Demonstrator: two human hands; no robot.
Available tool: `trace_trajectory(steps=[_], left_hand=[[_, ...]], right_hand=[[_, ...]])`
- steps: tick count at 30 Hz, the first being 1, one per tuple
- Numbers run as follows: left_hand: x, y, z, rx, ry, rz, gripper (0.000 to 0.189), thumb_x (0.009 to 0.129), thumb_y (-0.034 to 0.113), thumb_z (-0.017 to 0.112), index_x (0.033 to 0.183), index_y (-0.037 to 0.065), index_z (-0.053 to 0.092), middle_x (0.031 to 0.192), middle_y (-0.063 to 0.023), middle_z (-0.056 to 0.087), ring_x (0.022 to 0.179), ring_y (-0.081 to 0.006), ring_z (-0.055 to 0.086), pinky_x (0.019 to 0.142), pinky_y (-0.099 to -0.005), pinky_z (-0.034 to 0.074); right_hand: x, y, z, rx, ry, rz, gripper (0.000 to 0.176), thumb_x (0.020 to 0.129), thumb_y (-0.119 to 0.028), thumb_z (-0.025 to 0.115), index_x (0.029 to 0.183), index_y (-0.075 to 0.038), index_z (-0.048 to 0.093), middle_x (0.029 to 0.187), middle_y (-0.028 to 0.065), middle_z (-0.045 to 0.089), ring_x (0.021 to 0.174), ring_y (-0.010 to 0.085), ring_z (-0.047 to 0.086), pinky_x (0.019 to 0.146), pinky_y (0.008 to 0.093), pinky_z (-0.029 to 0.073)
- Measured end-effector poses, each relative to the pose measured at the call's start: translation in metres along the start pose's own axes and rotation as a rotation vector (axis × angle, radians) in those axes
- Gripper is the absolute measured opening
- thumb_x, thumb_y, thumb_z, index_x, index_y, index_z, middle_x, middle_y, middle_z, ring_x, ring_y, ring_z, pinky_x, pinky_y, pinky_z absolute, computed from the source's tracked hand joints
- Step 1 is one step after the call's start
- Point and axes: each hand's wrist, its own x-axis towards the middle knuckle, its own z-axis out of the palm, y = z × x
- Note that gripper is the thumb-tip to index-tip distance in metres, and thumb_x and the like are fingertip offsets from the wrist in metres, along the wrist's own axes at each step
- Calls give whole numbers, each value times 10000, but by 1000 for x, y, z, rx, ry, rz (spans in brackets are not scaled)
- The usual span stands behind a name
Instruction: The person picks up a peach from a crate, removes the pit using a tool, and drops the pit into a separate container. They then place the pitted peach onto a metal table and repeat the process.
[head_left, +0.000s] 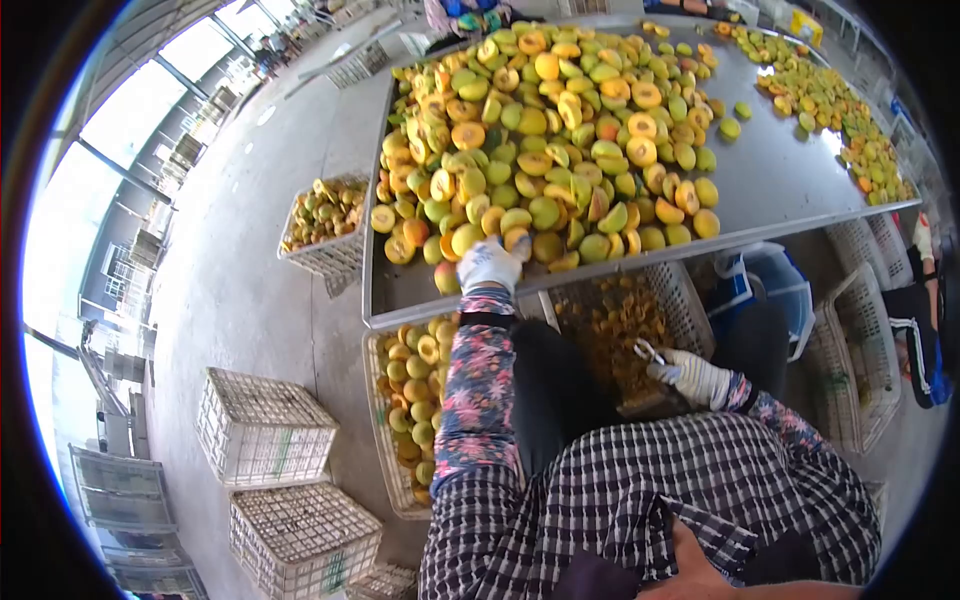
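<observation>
My left hand, in a white glove, is at the near edge of the metal table, its fingers closed on a fruit at the edge of a big heap of halved and whole yellow-green fruit. Lower right, my right hand, also gloved, is closed round a small metal tool whose tips point left. That hand is above a crate of brownish fruit pieces. Below my left forearm is a crate of fruit halves.
Stacked white crates stand on the floor at left, with a fruit-filled crate beside the table. A blue bucket and more crates are at right. Another person's arm shows far right. A second fruit heap lies on the table.
</observation>
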Motion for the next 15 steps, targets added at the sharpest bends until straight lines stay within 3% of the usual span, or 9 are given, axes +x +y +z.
trace_trajectory(steps=[1, 3, 6, 9, 10, 12, 14, 15], left_hand=[[7, 3, 5, -18, -27, -11, 665, 830, 626, 600, 1153, 47, 653, 1156, -183, 673, 1112, -331, 630, 957, -419, 479], [17, 3, 17, -31, -23, -6, 664, 791, 565, 680, 1195, 41, 628, 1161, -190, 670, 1117, -333, 626, 952, -415, 485], [17, -5, 24, -310, 87, -23, 722, 770, 497, 732, 1271, 5, 565, 1148, -196, 673, 1112, -360, 619, 953, -415, 481], [0, -2, 13, -929, 71, -98, 432, 795, 219, 774, 1104, 1, 563, 1001, -133, 694, 950, -223, 684, 797, -322, 535], [9, -14, 40, -1459, 112, 102, 282, 827, 48, 715, 1044, 14, 538, 959, -94, 672, 832, -182, 671, 768, -298, 552], [-31, -4, 25, -1960, -122, 183, 298, 864, -57, 586, 1146, 21, 525, 1090, -112, 642, 960, -241, 653, 897, -393, 549], [-59, 4, 31, -2196, -335, 248, 406, 879, -68, 539, 1269, 39, 501, 1193, -127, 602, 1100, -264, 611, 967, -449, 520], [-77, 15, 33, -2271, -429, 217, 464, 886, -60, 529, 1334, 54, 484, 1234, -129, 581, 1161, -270, 582, 991, -471, 502]], right_hand=[[6, 11, -2, -2, 2, -63, 137, 972, -226, 550, 847, -180, 519, 698, -80, 433, 596, 25, 390, 523, 208, 331], [7, 23, -11, 141, -183, -96, 150, 965, -196, 529, 818, -196, 501, 698, -86, 406, 587, 23, 372, 511, 204, 300], [6, 25, -15, 76, -207, -130, 182, 973, -201, 504, 793, -199, 481, 700, -89, 366, 593, 26, 336, 516, 202, 291], [-1, 9, -12, -86, -93, -120, 156, 975, -230, 517, 848, -141, 528, 738, -70, 435, 648, 42, 394, 577, 213, 357], [3, 10, -10, -91, -50, -160, 139, 966, -236, 534, 896, -116, 540, 763, -53, 464, 675, 56, 420, 610, 228, 378], [13, 17, -10, -96, 37, -222, 189, 947, -250, 568, 994, -66, 566, 814, -18, 524, 728, 83, 471, 674, 258, 419], [25, 20, -12, -113, 124, -393, 255, 920, -253, 611, 1051, -37, 579, 816, 3, 544, 755, 95, 498, 693, 273, 437], [8, -19, -1, -127, 204, -382, 250, 903, -250, 633, 1012, -33, 576, 786, 13, 536, 752, 99, 505, 690, 283, 440]])
